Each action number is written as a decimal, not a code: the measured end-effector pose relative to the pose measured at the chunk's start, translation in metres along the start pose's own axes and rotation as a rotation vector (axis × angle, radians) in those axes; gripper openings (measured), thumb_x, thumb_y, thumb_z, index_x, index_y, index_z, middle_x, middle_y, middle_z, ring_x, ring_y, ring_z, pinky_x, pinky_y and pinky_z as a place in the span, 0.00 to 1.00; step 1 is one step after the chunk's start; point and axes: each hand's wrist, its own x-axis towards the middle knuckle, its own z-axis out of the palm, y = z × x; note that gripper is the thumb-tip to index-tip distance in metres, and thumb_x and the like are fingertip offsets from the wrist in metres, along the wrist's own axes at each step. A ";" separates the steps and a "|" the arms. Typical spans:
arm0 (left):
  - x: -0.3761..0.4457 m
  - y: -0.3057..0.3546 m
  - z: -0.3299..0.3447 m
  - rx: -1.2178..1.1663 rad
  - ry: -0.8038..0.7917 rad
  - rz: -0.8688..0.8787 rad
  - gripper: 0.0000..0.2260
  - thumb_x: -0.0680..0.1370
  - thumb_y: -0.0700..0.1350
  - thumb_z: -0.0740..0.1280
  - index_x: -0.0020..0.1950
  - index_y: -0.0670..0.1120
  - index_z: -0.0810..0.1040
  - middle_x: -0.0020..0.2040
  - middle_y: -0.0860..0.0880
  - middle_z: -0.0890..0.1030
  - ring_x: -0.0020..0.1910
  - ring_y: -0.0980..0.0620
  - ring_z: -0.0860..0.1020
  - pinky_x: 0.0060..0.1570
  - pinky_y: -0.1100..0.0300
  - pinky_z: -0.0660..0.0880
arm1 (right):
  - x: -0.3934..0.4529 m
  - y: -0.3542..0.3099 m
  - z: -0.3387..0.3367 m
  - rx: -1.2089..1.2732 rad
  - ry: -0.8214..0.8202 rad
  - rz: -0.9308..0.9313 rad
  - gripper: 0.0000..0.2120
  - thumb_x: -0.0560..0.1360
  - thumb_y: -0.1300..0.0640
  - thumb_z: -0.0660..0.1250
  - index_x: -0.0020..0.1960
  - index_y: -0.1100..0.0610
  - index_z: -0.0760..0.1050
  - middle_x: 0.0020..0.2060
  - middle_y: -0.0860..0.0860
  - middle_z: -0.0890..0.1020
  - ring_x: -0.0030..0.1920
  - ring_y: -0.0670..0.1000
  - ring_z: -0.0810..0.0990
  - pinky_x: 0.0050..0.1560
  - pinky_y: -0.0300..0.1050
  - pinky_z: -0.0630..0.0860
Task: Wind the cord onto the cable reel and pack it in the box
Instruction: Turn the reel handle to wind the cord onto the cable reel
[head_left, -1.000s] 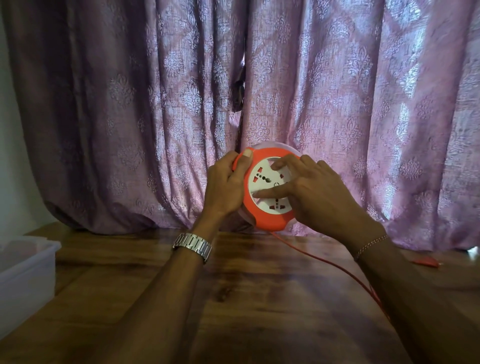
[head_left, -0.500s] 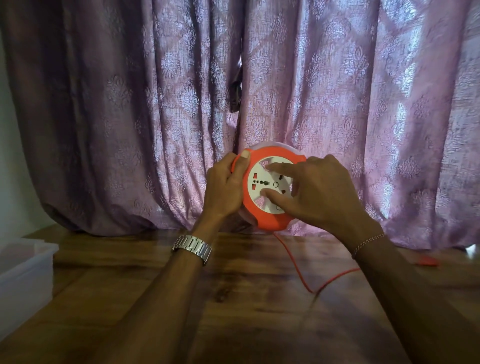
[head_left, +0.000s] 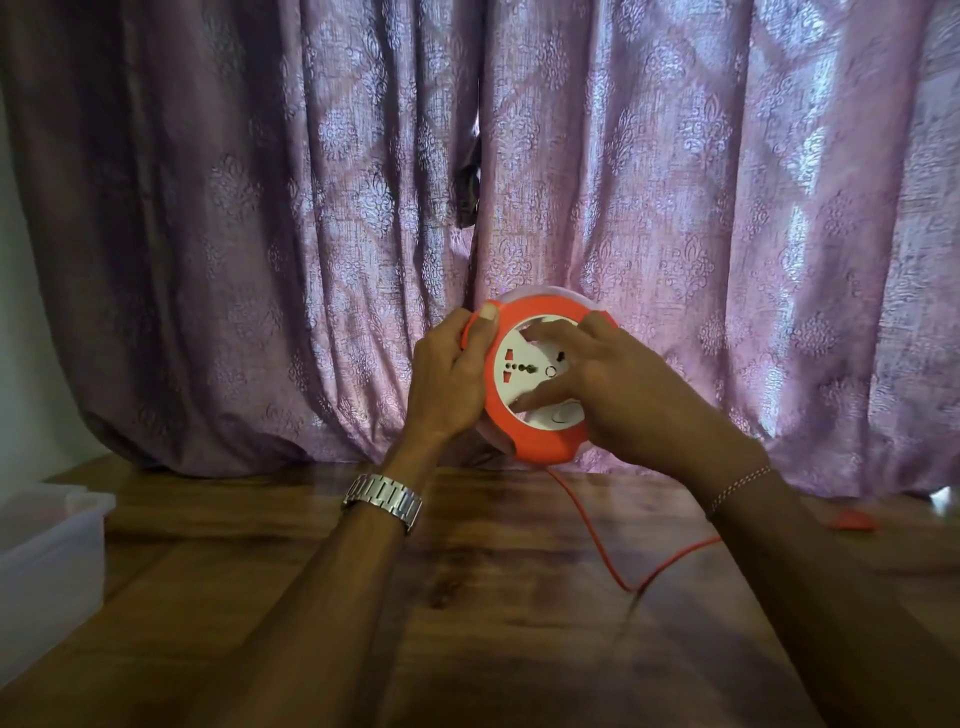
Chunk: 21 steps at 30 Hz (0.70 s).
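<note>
Two hands hold the cable reel (head_left: 535, 431): left hand (head_left: 449, 382) grips its rim, right hand (head_left: 618, 395) fingers (head_left: 540, 397) press its face, cord (head_left: 597, 535) hangs below.

Mauve curtains over a wooden tabletop

A patterned purple curtain (head_left: 270, 218) hangs in heavy folds across the whole back of the scene, its hem bunched on a glossy dark wooden table (head_left: 467, 623). Daylight glows through the cloth on the right. A narrow dark gap (head_left: 469, 182) parts the two panels. At far left stands what seems a pale wall (head_left: 21, 364).
</note>
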 end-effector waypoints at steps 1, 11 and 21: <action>0.000 0.000 0.000 0.001 0.004 0.003 0.21 0.81 0.58 0.61 0.37 0.43 0.71 0.30 0.51 0.73 0.33 0.51 0.71 0.37 0.48 0.70 | 0.000 0.000 0.000 -0.038 0.022 -0.001 0.18 0.68 0.62 0.72 0.49 0.39 0.83 0.63 0.53 0.77 0.54 0.60 0.74 0.51 0.53 0.74; 0.000 0.000 0.000 0.017 0.008 -0.010 0.20 0.81 0.60 0.61 0.36 0.46 0.72 0.31 0.52 0.75 0.33 0.52 0.72 0.39 0.51 0.71 | -0.003 -0.002 0.001 -0.109 0.083 0.232 0.26 0.64 0.45 0.65 0.62 0.32 0.73 0.43 0.52 0.78 0.44 0.56 0.78 0.43 0.49 0.69; 0.002 -0.002 -0.002 -0.025 0.027 -0.018 0.26 0.78 0.64 0.59 0.37 0.42 0.72 0.31 0.50 0.75 0.33 0.51 0.71 0.37 0.50 0.70 | 0.000 -0.005 0.008 -0.114 0.241 0.259 0.28 0.66 0.34 0.65 0.65 0.39 0.74 0.45 0.53 0.74 0.48 0.57 0.70 0.46 0.52 0.67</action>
